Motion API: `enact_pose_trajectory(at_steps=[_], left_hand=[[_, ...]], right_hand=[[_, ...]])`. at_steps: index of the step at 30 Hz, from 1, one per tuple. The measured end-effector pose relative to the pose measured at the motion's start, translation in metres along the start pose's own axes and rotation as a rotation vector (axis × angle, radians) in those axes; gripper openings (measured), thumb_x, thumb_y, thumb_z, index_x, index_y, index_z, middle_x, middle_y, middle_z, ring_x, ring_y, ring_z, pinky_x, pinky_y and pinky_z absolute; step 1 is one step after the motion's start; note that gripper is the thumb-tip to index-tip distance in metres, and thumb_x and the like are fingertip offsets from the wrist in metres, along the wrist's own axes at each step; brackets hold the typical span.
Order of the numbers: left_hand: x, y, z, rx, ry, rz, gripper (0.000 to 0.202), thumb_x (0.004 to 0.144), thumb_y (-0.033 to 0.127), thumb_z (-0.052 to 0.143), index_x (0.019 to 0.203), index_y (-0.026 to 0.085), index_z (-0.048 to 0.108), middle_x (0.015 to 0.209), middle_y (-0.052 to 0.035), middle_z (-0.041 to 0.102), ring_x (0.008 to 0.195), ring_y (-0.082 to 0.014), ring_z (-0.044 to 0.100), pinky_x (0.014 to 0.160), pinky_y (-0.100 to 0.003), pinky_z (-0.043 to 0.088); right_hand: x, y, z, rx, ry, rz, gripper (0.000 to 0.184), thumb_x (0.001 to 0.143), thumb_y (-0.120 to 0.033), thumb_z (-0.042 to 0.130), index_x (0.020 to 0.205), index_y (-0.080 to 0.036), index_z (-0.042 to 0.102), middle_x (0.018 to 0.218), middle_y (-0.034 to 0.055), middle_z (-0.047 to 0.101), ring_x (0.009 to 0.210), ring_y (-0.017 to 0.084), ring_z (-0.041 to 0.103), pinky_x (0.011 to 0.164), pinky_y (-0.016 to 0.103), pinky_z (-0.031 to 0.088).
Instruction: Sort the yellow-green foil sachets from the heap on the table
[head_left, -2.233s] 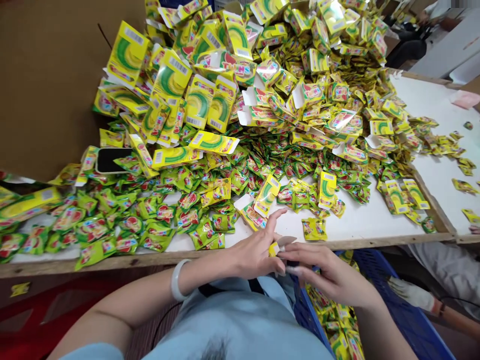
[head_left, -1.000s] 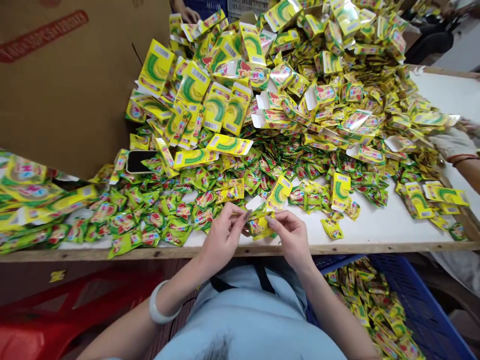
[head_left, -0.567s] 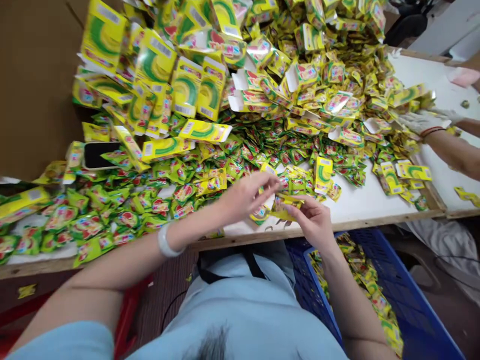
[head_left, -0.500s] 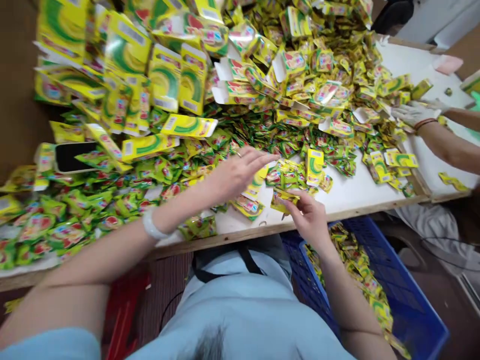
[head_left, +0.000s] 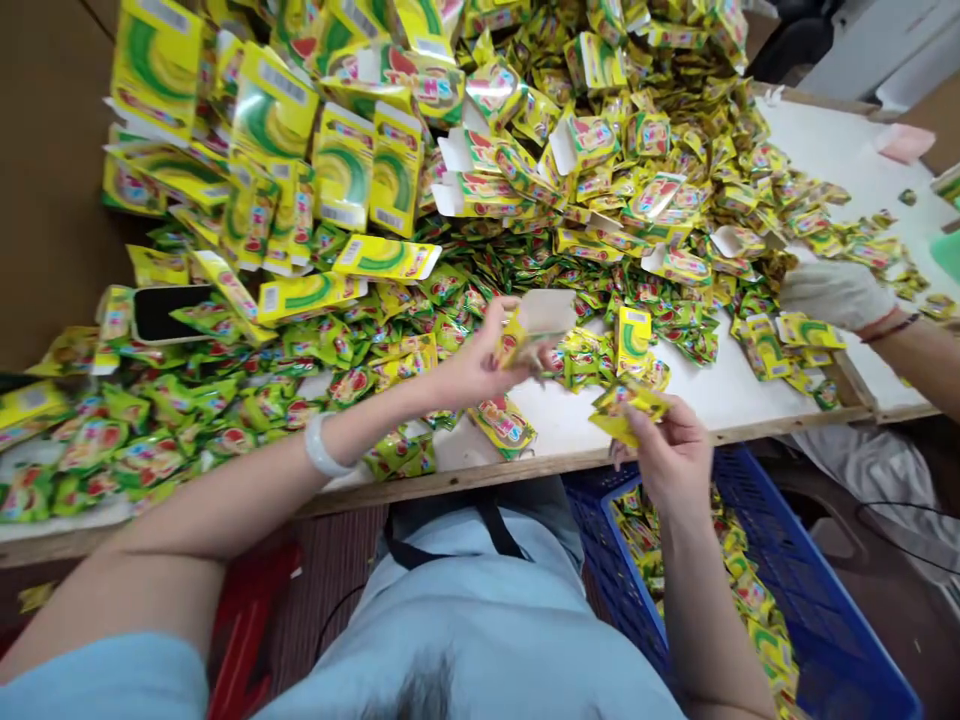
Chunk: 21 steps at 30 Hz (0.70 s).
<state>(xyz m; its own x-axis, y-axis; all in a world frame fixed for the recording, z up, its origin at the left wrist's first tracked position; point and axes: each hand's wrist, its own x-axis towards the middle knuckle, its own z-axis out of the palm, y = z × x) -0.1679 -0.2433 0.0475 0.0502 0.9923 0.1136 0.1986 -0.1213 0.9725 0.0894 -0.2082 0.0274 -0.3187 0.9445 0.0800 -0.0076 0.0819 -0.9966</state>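
My left hand (head_left: 480,365) is closed on a small yellow carton (head_left: 534,325) with its white flap open, lifted just above the white table (head_left: 705,395). My right hand (head_left: 670,455) grips a yellow-green sachet (head_left: 626,408) over the table's front edge, a short way right of the carton. A loose sachet (head_left: 502,422) lies on the table between my hands. Behind them spreads a big heap of sachets and flat yellow cartons (head_left: 465,180).
A blue crate (head_left: 817,600) holding filled packs stands below the table at my right. Another person's white-gloved hand (head_left: 832,293) rests on the pile at the right. A phone (head_left: 169,310) lies among sachets at left, beside a brown cardboard wall (head_left: 52,180).
My left hand reached into the pile and came up holding an open carton. My right hand kept its sachet and drew right, toward the table edge. The gloved hand moved nearer.
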Motion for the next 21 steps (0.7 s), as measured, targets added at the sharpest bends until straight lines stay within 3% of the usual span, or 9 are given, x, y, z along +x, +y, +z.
enact_pose_trajectory(at_steps=[4, 7, 10, 13, 15, 18, 21], left_hand=[[-0.030, 0.015, 0.034, -0.356, -0.149, -0.211, 0.033, 0.078, 0.046, 0.067, 0.088, 0.017, 0.056, 0.074, -0.0007, 0.058, 0.067, -0.0148, 0.058, 0.066, -0.031, 0.052], [-0.044, 0.022, 0.048, -0.450, -0.139, -0.234, 0.030, 0.073, 0.039, 0.073, 0.081, 0.019, 0.053, 0.071, 0.0029, 0.053, 0.063, -0.0119, 0.052, 0.061, -0.028, 0.049], [-0.052, 0.024, 0.049, -0.420, -0.186, -0.231, 0.024, 0.073, 0.032, 0.073, 0.077, 0.018, 0.054, 0.069, 0.0044, 0.052, 0.063, -0.0104, 0.048, 0.061, -0.026, 0.045], [-0.056, 0.021, 0.043, -0.372, -0.251, -0.250, 0.023, 0.075, 0.031, 0.074, 0.077, 0.017, 0.055, 0.067, 0.0047, 0.054, 0.061, -0.0097, 0.047, 0.060, -0.025, 0.044], [-0.056, 0.020, 0.041, -0.366, -0.236, -0.246, 0.023, 0.075, 0.031, 0.074, 0.081, 0.017, 0.058, 0.072, 0.0035, 0.058, 0.064, -0.0108, 0.051, 0.062, -0.025, 0.046], [-0.056, 0.019, 0.039, -0.354, -0.221, -0.200, 0.030, 0.075, 0.031, 0.074, 0.098, 0.017, 0.062, 0.088, -0.0013, 0.067, 0.076, -0.0156, 0.060, 0.072, -0.029, 0.052], [-0.058, 0.020, 0.039, -0.288, -0.261, -0.122, 0.041, 0.076, 0.033, 0.074, 0.112, 0.017, 0.061, 0.102, -0.0053, 0.069, 0.088, -0.0198, 0.063, 0.083, -0.033, 0.053]], right_hand=[[0.016, -0.028, 0.021, -0.129, 0.134, -0.412, 0.018, 0.085, -0.034, 0.072, 0.100, -0.025, 0.066, 0.096, 0.0054, 0.067, 0.086, 0.022, 0.069, 0.070, 0.035, 0.060], [0.024, -0.041, 0.040, -0.245, 0.024, -0.638, 0.014, 0.087, -0.027, 0.070, 0.101, -0.026, 0.066, 0.096, 0.0065, 0.066, 0.095, 0.023, 0.067, 0.076, 0.037, 0.059], [0.028, -0.051, 0.043, -0.375, -0.220, -0.729, 0.018, 0.087, -0.018, 0.067, 0.103, -0.028, 0.068, 0.096, 0.0054, 0.068, 0.092, 0.022, 0.067, 0.078, 0.037, 0.059], [0.026, -0.060, 0.033, -0.529, -0.441, -0.750, 0.023, 0.089, -0.012, 0.062, 0.106, -0.027, 0.068, 0.097, 0.0058, 0.068, 0.091, 0.020, 0.068, 0.077, 0.034, 0.059], [0.023, -0.063, 0.026, -0.578, -0.490, -0.825, 0.032, 0.089, -0.008, 0.058, 0.114, -0.027, 0.067, 0.103, 0.0073, 0.069, 0.093, 0.020, 0.069, 0.078, 0.034, 0.060], [0.015, -0.059, 0.019, -0.584, -0.454, -0.976, 0.047, 0.088, -0.004, 0.055, 0.128, -0.028, 0.061, 0.117, 0.0105, 0.068, 0.104, 0.023, 0.069, 0.082, 0.037, 0.061], [0.004, -0.051, 0.017, -0.612, -0.503, -1.027, 0.047, 0.090, -0.006, 0.055, 0.133, -0.024, 0.060, 0.119, 0.0131, 0.070, 0.106, 0.024, 0.070, 0.081, 0.035, 0.062]])
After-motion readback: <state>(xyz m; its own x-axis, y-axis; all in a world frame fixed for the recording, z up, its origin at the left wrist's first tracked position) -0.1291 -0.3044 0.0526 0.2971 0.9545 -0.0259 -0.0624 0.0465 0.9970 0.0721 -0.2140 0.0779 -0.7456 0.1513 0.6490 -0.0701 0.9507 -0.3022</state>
